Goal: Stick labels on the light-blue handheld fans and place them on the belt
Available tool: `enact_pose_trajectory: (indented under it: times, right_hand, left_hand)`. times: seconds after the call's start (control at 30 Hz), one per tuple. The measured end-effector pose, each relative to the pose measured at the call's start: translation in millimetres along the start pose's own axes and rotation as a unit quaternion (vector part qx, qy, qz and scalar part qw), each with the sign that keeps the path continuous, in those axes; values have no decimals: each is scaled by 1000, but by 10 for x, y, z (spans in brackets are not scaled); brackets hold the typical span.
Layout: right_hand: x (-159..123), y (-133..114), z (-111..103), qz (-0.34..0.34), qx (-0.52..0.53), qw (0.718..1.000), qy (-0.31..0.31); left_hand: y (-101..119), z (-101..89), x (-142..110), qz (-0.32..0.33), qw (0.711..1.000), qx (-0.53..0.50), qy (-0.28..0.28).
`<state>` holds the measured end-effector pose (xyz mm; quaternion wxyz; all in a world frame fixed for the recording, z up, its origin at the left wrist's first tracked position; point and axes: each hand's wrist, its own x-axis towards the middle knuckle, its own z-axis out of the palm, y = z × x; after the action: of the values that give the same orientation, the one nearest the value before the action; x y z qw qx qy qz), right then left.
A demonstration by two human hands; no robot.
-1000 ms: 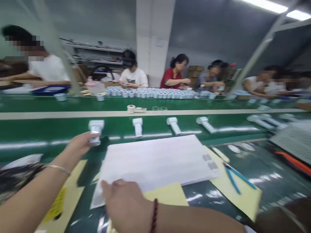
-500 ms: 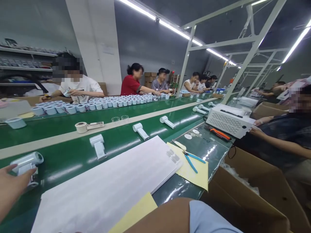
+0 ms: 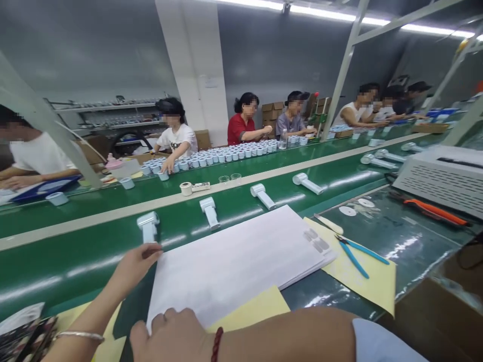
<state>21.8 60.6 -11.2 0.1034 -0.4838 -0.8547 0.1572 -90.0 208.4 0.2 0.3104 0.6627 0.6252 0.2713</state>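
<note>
My left hand point(image 3: 140, 261) is at the upper left corner of a stack of white paper sheets point(image 3: 234, 256), its thumb and fingertips pinched together at that corner. Just beyond it, a pale blue T-shaped plastic piece point(image 3: 148, 227) with a round head lies on the green belt point(image 3: 94, 246). My right hand point(image 3: 171, 334) rests by the stack's lower left edge with its fingers curled. Their tips are hidden, so what they hold does not show. Yellow paper point(image 3: 251, 306) lies against the stack's near side.
More T-shaped pieces point(image 3: 263, 196) lie along the belt. Blue-handled cutters point(image 3: 356, 254) and a white-handled knife point(image 3: 328, 222) lie on the right. Beyond them sits a perforated white machine point(image 3: 445, 176). Across the belt, several people work by rows of pale blue cups point(image 3: 226, 156).
My left hand has let go of a T-shaped piece and come to the paper's corner. My right hand has come into fuller view. The camera has turned left.
</note>
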Motion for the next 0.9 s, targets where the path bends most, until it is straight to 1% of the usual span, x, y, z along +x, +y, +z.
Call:
enact_pose_trajectory:
  times: [0.07, 0.13, 0.3, 0.4, 0.6, 0.7, 0.8, 0.83, 0.9]
  right_hand:
    - [-16, -37, -79, 23, -3, 1000, 16]
    - [-24, -58, -83, 29, -5, 999, 30]
    - [-54, -56, 45, -23, -24, 999, 33]
    - [-53, -40, 64, -47, -20, 998, 23]
    - [-35, -59, 11, -17, -16, 999, 29]
    - [-45, -55, 28, -20, -10, 999, 30]
    - [-69, -13, 24, -23, 1, 999, 29]
    - [-82, 2, 9, -24, 5, 999, 30]
    - [-116, 18, -34, -30, 16, 999, 34]
  left_hand:
    - [-49, -16, -25, -6, 1000, -24, -13]
    - [-92, -14, -33, -9, 999, -45, -25]
    - [-164, 45, -38, 3, 998, -60, -14]
    - [-189, 73, -51, 28, 999, -37, -4]
    - [-144, 72, -149, 105, 992, 61, 44]
    - [-99, 78, -256, 145, 983, 99, 62]
    - [-62, 103, -343, 167, 975, 117, 85]
    - [-50, 112, -357, 171, 975, 117, 85]
    - [-24, 124, -356, 169, 978, 106, 68]
